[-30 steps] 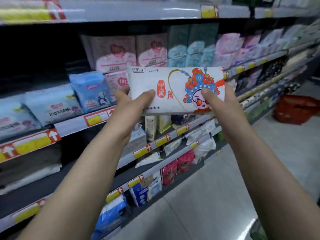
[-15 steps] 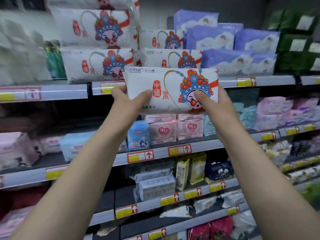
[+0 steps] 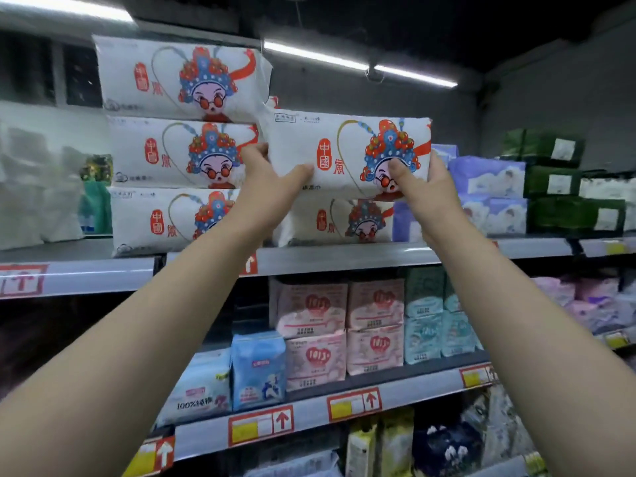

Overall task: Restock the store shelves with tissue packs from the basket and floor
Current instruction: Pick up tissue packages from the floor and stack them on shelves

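I hold a white tissue pack [image 3: 327, 149] printed with a cartoon opera face and red characters, raised level with the top shelf [image 3: 344, 256]. My left hand [image 3: 268, 177] grips its left end, thumb on the front. My right hand [image 3: 426, 187] grips its right end, thumb over the printed face. Directly under it lies one matching pack [image 3: 330, 222] on the shelf. To the left stands a stack of three matching packs [image 3: 179, 149].
Purple packs [image 3: 488, 177] and dark green packs [image 3: 550, 173] fill the top shelf to the right; clear-wrapped white goods [image 3: 38, 187] sit at the left. Pink, teal and blue packs [image 3: 344, 321] line the shelf below. Ceiling lights hang above.
Both hands have lifted the pack higher and toward the top shelf, above the single matching pack. My view has tilted upward, bringing the ceiling into sight.
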A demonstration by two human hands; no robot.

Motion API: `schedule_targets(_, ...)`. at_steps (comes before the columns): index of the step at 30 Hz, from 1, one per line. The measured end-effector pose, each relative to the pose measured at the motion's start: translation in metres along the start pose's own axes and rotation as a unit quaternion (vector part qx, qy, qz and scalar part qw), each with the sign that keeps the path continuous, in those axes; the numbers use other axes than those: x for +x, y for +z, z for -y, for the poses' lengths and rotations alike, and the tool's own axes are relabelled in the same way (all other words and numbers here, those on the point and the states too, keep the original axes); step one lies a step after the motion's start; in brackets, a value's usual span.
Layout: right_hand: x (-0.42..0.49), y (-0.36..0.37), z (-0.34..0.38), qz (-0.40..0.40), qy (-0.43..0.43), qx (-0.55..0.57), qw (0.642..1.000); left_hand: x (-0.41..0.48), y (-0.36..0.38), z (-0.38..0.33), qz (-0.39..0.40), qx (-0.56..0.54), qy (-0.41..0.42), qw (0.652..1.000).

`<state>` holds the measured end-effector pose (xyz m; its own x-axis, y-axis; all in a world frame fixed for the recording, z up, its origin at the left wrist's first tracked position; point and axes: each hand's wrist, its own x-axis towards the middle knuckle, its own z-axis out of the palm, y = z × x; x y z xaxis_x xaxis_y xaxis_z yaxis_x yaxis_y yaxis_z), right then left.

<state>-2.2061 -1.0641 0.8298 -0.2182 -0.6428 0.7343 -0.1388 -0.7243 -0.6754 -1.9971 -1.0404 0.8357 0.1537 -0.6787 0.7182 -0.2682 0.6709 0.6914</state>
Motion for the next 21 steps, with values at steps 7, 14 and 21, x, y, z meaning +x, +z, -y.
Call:
schedule_targets(7, 0.069, 0.002, -0.022, -0.021, 0.016, -0.094, 0.995, 0.052, 0.026, 0.018, 0.035, 0.081, 0.034, 0.996)
schedule_targets(14, 0.096, 0.018, -0.054, 0.0, 0.041, -0.151, 0.988, 0.078, 0.04, 0.039, 0.022, 0.145, 0.001, 0.989)
schedule_targets(21, 0.094, 0.03, -0.077, -0.004, 0.067, -0.163, 0.984, 0.086, 0.048, 0.057, 0.01, 0.168, 0.006, 0.986)
